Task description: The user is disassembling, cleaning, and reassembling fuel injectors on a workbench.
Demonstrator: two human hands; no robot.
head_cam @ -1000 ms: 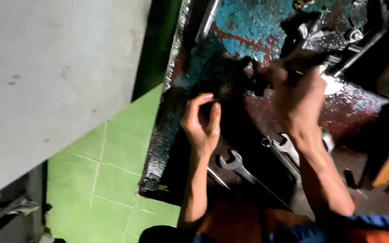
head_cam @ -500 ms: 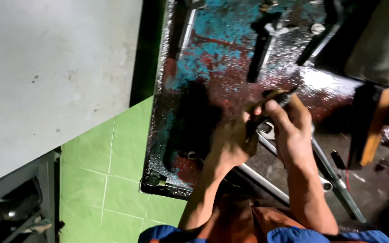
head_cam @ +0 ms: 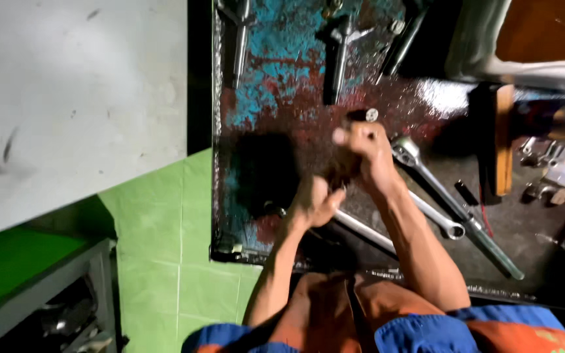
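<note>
My right hand (head_cam: pixel 369 153) is closed around a dark cylindrical metal part (head_cam: pixel 363 116) whose round silvery end pokes out above my fingers. My left hand (head_cam: pixel 314 199) is fisted just below it, gripping the lower end of the same dark part, which is mostly hidden between the two hands. Both hands hover over an oily metal tray (head_cam: pixel 227 163) with worn teal and rust-red paint.
On the tray lie a long ratchet wrench (head_cam: pixel 456 206), a combination spanner (head_cam: pixel 436 216), a steel rod (head_cam: pixel 361 229) and several injector-like parts (head_cam: pixel 338 55). A wooden block (head_cam: pixel 501 140) stands at the right. Green floor tiles (head_cam: pixel 158 229) and a grey wall (head_cam: pixel 67 98) are left.
The camera has shifted, showing more of the tray's top. My hands have come together and risen slightly over the tray, now both clasping the dark part with its round end showing.
</note>
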